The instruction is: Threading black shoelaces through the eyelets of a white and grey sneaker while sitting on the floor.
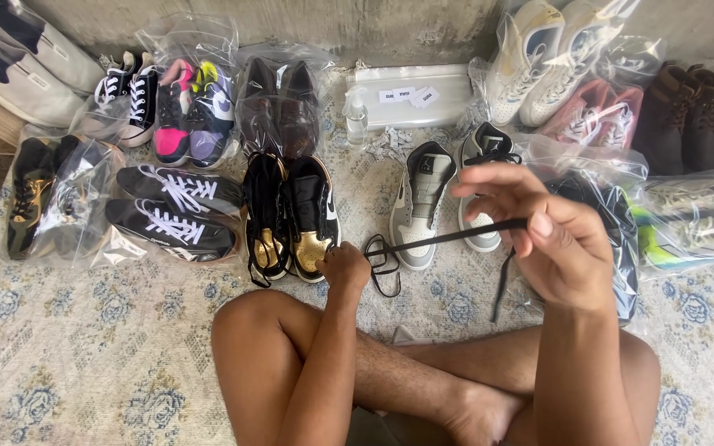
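Both grips clamped on black shoelace (448, 236), right hand (551, 239) raised, left hand (345, 266) beside black-and-gold sneakers (291, 216)

My right hand (557, 239) and left hand (345, 266) stretch a black shoelace (448, 238) taut across the middle of the frame. Just above lie grey high-tops (423, 202) and black-and-gold sneakers (291, 215), with bagged shoes (278, 103) along the top.

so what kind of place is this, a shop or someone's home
Probably a home floor used for sorting shoes to sell, not a shop: many pairs, several in clear plastic bags, lie on a floral cloth against a bare wall, where a seated person pulls a black shoelace taut.
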